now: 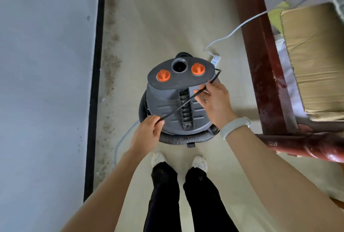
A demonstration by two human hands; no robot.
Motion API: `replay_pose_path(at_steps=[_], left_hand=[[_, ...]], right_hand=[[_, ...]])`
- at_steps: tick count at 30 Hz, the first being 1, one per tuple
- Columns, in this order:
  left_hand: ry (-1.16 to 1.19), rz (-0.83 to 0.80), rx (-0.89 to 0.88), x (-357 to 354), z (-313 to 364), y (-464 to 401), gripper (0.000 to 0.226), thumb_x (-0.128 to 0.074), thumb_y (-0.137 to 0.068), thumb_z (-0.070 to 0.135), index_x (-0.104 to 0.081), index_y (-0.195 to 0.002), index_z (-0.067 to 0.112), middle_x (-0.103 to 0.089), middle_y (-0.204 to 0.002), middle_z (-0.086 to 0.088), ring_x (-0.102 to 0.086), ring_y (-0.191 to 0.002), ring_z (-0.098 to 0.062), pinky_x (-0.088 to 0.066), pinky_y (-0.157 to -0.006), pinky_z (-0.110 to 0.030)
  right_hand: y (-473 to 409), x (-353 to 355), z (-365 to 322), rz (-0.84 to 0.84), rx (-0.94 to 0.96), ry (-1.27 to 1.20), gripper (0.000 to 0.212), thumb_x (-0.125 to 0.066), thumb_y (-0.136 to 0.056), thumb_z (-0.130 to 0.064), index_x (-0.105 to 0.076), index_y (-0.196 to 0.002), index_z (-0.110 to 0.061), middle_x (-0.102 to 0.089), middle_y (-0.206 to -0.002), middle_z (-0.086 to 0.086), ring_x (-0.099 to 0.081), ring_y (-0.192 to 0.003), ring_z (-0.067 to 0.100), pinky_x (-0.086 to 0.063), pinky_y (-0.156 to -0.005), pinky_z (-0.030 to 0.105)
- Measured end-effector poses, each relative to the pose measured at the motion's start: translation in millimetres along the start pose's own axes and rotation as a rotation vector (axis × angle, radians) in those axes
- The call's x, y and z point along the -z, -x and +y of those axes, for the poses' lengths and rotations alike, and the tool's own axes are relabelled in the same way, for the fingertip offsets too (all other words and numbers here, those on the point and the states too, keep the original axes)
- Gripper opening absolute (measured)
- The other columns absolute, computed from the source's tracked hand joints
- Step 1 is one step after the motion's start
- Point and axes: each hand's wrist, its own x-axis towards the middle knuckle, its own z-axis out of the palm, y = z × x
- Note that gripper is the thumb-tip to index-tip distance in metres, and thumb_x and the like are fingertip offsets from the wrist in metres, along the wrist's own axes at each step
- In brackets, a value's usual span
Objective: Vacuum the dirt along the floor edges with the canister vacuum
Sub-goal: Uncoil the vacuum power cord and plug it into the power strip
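Note:
A grey canister vacuum (167,105) with two orange knobs and a round port on top stands on the beige floor right in front of my feet. A ribbed black hose (184,138) curls round its base. A thin black power cord (183,106) stretches diagonally across the lid. My left hand (147,135) pinches the cord's lower end at the vacuum's near left side. My right hand (214,99) pinches the cord's upper part at the right side. A band of brown dirt (110,60) runs along the floor edge beside the black skirting on the left.
A grey wall (46,82) with black skirting (95,82) bounds the left. A dark red wooden frame (260,64) with a cardboard box (314,60) stands on the right. A white cable (234,30) leads to a socket strip (216,61) behind the vacuum.

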Motion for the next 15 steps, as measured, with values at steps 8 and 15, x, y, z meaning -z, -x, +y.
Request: replay_pose_path(at_steps=[8,15], left_hand=[[0.279,-0.042,0.251,77,-31,-14,0.016,-0.053,-0.094,0.019,-0.060,-0.082,0.011,-0.057,-0.070,-0.006,-0.051,-0.069,-0.018,-0.036,-0.063,-0.017],[0.412,-0.180,0.299,161,-105,-66,0.032,-0.052,-0.072,0.033,-0.067,-0.080,0.006,-0.067,-0.086,-0.019,-0.058,-0.078,-0.022,-0.037,-0.063,-0.014]], right_hand=[[7,-123,-7,-0.271,0.140,0.436,0.037,-0.036,-0.096,0.002,-0.035,-0.128,-0.018,-0.054,-0.058,0.006,-0.060,-0.053,0.018,-0.053,-0.051,0.023],[-11,-245,32,-0.277,0.249,0.628,0.015,-0.037,-0.098,0.004,-0.038,-0.106,-0.008,-0.048,-0.073,0.007,-0.056,-0.060,0.020,-0.054,-0.060,0.025]])
